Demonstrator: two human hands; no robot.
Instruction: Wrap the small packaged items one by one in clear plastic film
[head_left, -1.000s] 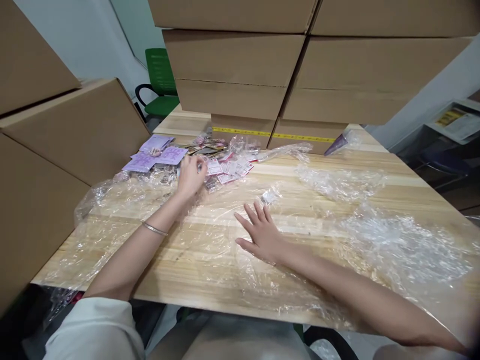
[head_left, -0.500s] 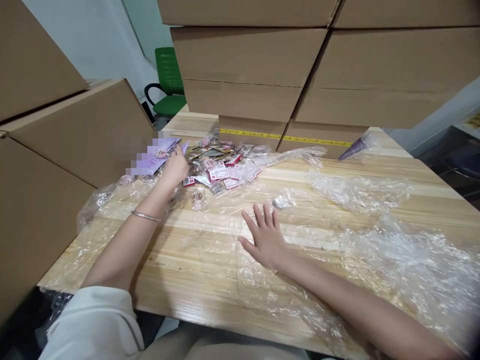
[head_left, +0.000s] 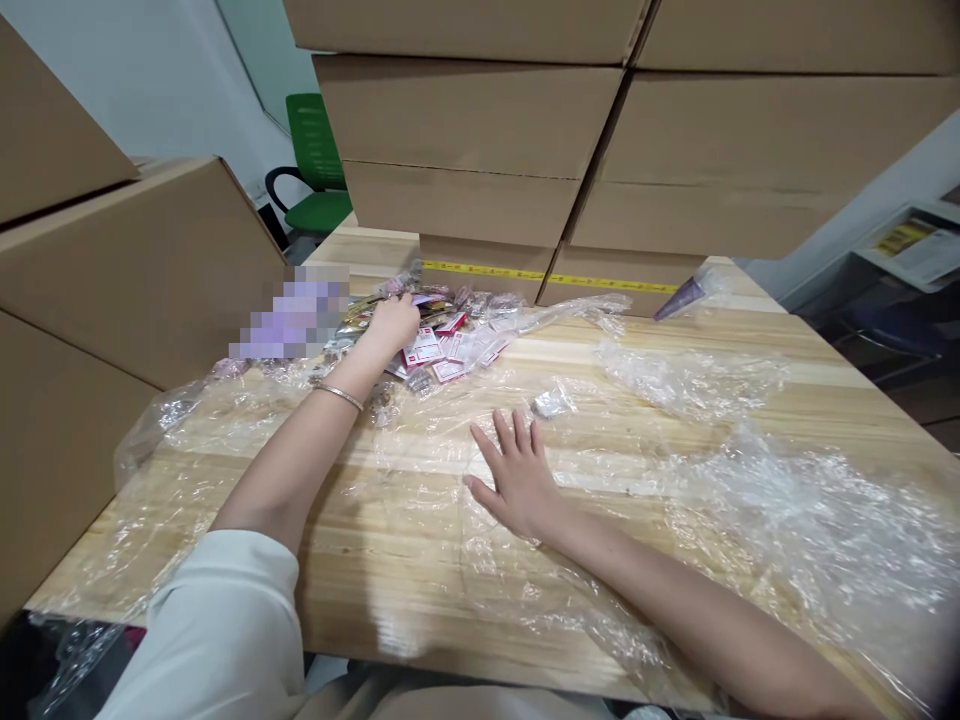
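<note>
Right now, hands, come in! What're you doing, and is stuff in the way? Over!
Left hand at the packet pile, purple packet by its fingers, grip unclear. Right hand palm down, holding nothing. In the way, maybe: loose clear plastic.

a green chair [head_left: 315, 150] stands by a pale wall [head_left: 176, 90] beyond the wooden table [head_left: 420, 600].

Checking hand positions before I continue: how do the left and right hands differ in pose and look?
The left hand is curled at the packets; the right hand lies open and spread over clear plastic film. The left hand reaches farther across the table; the right hand is nearer the camera. A bracelet sits behind the left hand; none shows behind the right hand. Both are ungloved, backs facing up.
</note>
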